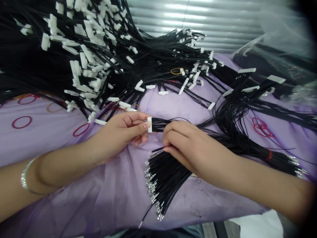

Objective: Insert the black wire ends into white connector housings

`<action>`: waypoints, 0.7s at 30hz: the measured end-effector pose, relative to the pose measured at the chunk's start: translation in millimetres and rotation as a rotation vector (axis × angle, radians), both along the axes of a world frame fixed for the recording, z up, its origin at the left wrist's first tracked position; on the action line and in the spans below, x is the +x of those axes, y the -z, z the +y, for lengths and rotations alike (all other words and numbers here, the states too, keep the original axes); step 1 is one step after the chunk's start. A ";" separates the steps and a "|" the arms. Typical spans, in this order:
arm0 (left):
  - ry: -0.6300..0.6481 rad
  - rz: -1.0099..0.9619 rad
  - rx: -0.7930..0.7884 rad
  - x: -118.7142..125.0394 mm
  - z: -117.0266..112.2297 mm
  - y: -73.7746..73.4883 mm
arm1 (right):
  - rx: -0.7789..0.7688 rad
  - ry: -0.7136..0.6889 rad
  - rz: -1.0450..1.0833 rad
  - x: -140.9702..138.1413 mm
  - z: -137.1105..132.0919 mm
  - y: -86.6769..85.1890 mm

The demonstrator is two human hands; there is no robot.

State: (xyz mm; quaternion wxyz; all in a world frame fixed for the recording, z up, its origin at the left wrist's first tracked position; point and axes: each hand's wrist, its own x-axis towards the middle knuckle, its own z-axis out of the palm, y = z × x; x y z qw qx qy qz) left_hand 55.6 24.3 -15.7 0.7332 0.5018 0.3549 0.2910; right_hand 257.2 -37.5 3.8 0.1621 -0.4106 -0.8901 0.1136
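My left hand (121, 130) pinches a small white plastic connector (149, 124) between thumb and fingers. Black wires (158, 124) run from this connector into my right hand (183, 142), which is closed around them. Below my right hand, a fanned bundle of black wires (165, 181) ends in bare metal crimp terminals. Another part of the bundle runs right to a red rubber band (268, 154). A large heap of black wires with white connectors (86, 62) lies beyond my hands.
The wires lie on a crumpled lilac sheet (74, 185) printed with red rings. Loose rubber bands (177, 70) lie among the wires. A clear plastic bag (279, 43) holding dark contents sits at the right, with a ribbed metal shutter (193, 19) behind.
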 end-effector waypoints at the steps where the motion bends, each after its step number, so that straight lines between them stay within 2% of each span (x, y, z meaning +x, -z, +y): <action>1: -0.004 -0.005 -0.004 0.2 0.1 -0.2 | -0.043 0.007 0.045 1.9 0.2 -3.2; 6: -0.004 -0.028 -0.026 0.7 0.7 -1.2 | -0.230 0.081 0.308 10.4 3.8 -15.9; 11: 0.002 -0.051 -0.055 -0.1 1.6 -0.6 | -0.438 0.141 0.464 11.6 8.0 -15.8; 16: 0.007 -0.025 -0.057 -1.2 1.5 0.2 | -0.478 0.179 0.439 11.9 7.6 -17.6; 21: 0.026 -0.012 -0.024 -1.9 1.2 0.4 | -0.414 0.222 0.366 9.8 5.6 -20.4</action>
